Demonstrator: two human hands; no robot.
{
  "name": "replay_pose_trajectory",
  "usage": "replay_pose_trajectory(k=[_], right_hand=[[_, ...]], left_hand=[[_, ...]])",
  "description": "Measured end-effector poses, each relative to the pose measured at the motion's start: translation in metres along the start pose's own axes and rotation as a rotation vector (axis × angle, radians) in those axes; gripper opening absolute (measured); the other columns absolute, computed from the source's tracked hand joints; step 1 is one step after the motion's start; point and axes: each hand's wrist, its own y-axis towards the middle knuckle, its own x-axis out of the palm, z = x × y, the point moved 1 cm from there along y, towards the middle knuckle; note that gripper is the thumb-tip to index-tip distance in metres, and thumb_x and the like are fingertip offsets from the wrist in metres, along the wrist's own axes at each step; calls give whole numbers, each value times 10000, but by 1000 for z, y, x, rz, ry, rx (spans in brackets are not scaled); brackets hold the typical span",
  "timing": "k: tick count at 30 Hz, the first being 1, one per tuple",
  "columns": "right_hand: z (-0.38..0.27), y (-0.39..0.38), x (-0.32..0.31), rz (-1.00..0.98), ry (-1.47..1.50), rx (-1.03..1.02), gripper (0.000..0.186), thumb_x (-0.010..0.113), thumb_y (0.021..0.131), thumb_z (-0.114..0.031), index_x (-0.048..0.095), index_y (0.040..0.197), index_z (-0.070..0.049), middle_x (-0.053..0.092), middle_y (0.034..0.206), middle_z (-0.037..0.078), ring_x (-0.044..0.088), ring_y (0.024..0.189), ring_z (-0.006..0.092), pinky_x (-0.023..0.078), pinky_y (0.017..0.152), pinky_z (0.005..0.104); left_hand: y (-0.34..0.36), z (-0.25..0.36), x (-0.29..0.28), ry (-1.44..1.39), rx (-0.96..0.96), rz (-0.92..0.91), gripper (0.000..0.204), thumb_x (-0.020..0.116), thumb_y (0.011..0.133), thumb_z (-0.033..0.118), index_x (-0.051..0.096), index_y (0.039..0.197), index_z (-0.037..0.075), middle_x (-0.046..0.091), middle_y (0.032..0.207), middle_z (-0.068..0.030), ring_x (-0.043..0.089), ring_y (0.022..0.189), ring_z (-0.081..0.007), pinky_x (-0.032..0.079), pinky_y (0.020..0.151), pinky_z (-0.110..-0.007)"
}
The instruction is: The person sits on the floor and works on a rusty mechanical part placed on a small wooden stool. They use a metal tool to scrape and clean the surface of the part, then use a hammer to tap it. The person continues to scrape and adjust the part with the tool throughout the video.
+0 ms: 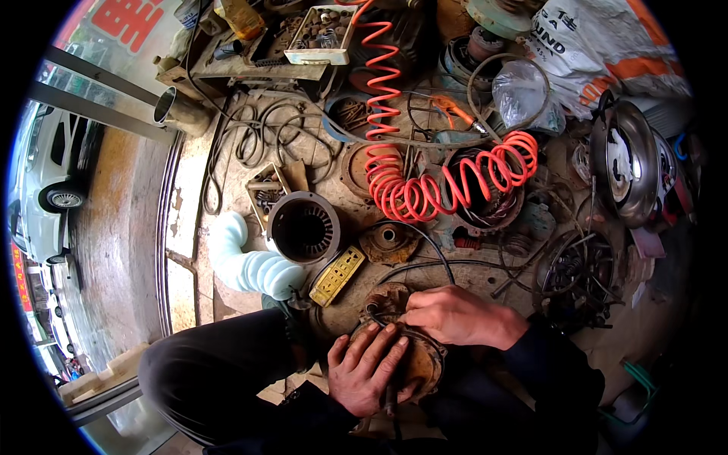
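A round, rusty metal housing point(426, 365), like part of a pump or motor, sits between my legs. My left hand point(362, 376) lies on top of it, fingers stretched out and a little apart. At its far edge my right hand point(459, 315) is closed with bent fingers. What those fingers grip is hidden; a black cable point(438, 250) runs down close to them. Just beyond stands a rusty flanged cover point(390, 240) with a hole in its middle. To its left are a yellow power strip point(338, 276) and an upright motor stator point(336, 224) with slots inside.
A ribbed white hose point(241, 262) bends beside my left knee. An orange coiled air hose point(413, 199) sprawls over parts ahead. Loose cable point(262, 129) tangles at the far left. On the right are a metal pan point(644, 171) and a dark heap of wire point(580, 273).
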Motion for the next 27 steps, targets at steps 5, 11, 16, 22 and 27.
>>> replay_pose_trajectory(k=[5,11,16,22,27], right_hand=[[-3,1,-2,44,-35,-29,80,596,780,-8,645,843,-20,603,791,122,659,713,304,534,593,396],[-3,2,-6,50,100,-27,54,600,752,15,563,770,-20,561,753,130,638,718,325,508,591,398],[-3,2,-4,33,45,9,65,603,747,19,564,783,-18,559,758,131,621,714,336,496,596,415],[-4,3,-7,12,11,5,76,604,752,5,586,813,-37,562,778,126,626,721,335,504,614,418],[-8,5,-5,44,55,28,78,610,753,-7,602,820,-46,567,794,122,636,737,330,515,633,413]], left_hand=[[1,1,0,-3,0,12,639,689,765,563,633,1257,159,585,1313,-92,509,1242,-269,254,1084,-457],[1,0,1,-7,2,18,647,703,750,559,635,1251,154,595,1300,-90,514,1239,-271,251,1086,-454],[3,2,-2,-25,-31,8,618,698,765,529,619,1281,199,579,1327,-42,516,1236,-227,247,1095,-438],[1,1,-3,-34,-38,-1,609,687,777,519,607,1303,222,570,1347,-21,519,1235,-203,244,1098,-435],[0,0,-1,-34,-33,5,606,684,785,515,602,1307,219,565,1357,-20,518,1238,-204,244,1096,-435]])
